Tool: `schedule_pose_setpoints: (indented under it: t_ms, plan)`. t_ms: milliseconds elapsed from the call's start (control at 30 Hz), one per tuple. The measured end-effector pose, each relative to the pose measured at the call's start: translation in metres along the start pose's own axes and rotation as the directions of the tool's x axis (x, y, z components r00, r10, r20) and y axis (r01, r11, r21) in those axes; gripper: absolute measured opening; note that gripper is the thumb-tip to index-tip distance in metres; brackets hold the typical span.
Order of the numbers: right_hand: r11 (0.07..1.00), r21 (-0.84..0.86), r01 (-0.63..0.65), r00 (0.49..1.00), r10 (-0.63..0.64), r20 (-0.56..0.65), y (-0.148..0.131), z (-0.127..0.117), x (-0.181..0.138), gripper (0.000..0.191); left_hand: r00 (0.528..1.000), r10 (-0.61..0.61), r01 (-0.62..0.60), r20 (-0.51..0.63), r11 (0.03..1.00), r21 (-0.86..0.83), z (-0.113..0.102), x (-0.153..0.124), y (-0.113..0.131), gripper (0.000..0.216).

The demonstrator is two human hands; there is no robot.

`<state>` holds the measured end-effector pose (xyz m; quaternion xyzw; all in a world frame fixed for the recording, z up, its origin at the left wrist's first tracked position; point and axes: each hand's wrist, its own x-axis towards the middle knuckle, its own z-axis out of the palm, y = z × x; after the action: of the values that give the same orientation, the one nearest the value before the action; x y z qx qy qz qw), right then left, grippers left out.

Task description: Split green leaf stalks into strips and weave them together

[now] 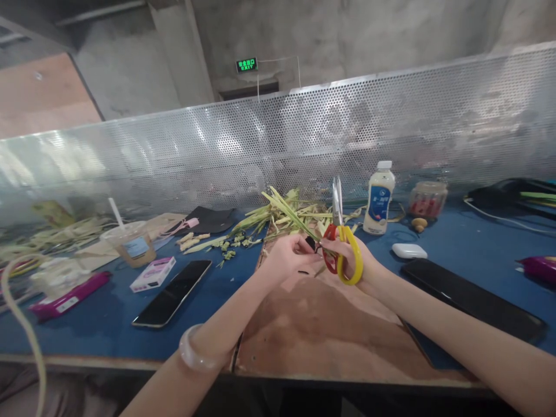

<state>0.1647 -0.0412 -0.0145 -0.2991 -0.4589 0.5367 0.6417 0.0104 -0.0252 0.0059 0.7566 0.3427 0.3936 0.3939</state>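
The right hand [353,259] grips a pair of scissors [343,234], fingers through the yellow and red handle loops, with the blades closed and pointing up and away. The left hand [286,258] is just beside it, almost touching, its fingers pinched on the near end of a green leaf strip [290,215] that slants away to the far left. Something small and dark shows at the fingertips, but I cannot tell what it is. A pale bracelet [195,354] sits on the left wrist.

Both hands hover over a brown board [313,330] lying on the blue worktop [108,324]. Just beyond them is a loose pile of leaves [304,209]. To the right of it stand a white bottle [379,200] and a small jar [428,198], with a white earbud case [408,250] nearer. To the left of the board lie a dark phone [174,292], a pink box [153,273] and a drink cup [130,243] with a straw. A perforated metal screen [195,150] runs along the far edge.
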Motion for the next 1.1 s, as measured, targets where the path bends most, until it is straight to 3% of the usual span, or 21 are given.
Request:
schedule_pose_setpoints:
  t_ms: [167,367,467,633,867,1100]
  plan:
    - [1.0,-0.006,-0.003,1.0,0.003,0.013,-0.0043,0.0054,-0.0042,0.027,0.994,0.101,-0.098,-0.051,0.994,0.053,-0.0013,-0.001,0.0034,0.033]
    - [0.999,-0.023,-0.049,0.998,0.048,-0.031,-0.0047,0.0052,-0.0048,0.03,0.983,0.182,-0.181,0.026,0.983,-0.026,-0.0008,-0.0018,0.0064,0.023]
    - [0.999,-0.016,-0.037,0.998,0.036,-0.043,-0.0034,0.004,-0.0042,0.03,0.983,0.161,-0.159,0.082,0.987,-0.038,-0.0013,-0.003,0.0051,0.015]
    - [0.999,0.019,-0.034,0.999,0.034,-0.039,-0.0016,0.0019,-0.0017,0.031,0.993,0.072,-0.079,0.09,0.994,0.077,-0.0021,-0.0053,0.0059,0.026]
    - [0.999,0.012,-0.034,0.999,0.034,-0.015,0.0007,-0.0024,0.0005,0.032,0.993,0.106,-0.115,0.057,0.976,0.183,-0.0031,-0.0063,0.0089,0.029]
    - [0.999,-0.016,-0.043,0.998,0.042,-0.037,-0.0016,0.0011,-0.0027,0.034,0.986,0.144,-0.153,0.088,0.982,0.106,-0.0033,-0.0047,0.0099,0.021]
